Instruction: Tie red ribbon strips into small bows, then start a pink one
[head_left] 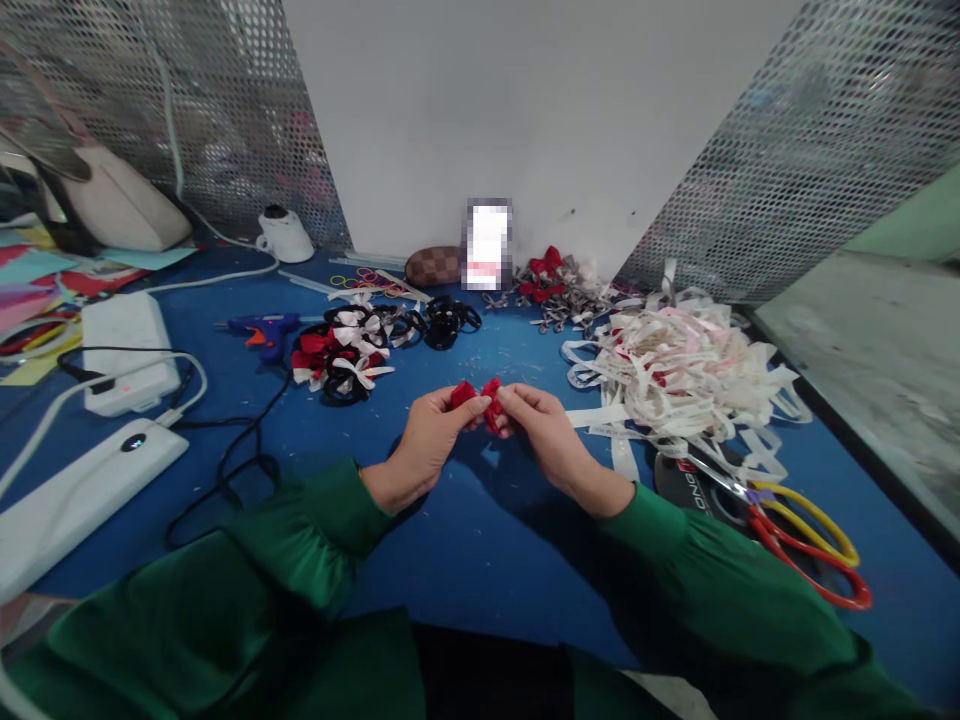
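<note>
Blue flat tabletop [480, 545] underlies left hand [433, 432] and right hand [551, 432]; both pinch a red fabric ribbon piece [493, 412] held between them. Tangled white ribbon heap [686, 370] lies right of right hand. Advisable: light, even pinch; folds kept aligned.

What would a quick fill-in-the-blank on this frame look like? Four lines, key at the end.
1. The cloth pinched between the left grip and the right grip is coloured ____.
2. The glue gun lies nearer to the ____ grip.
3. The scissor handles are coloured red and ____.
4. The tabletop is coloured ____.

Missing words: red; left; yellow; blue.
</note>
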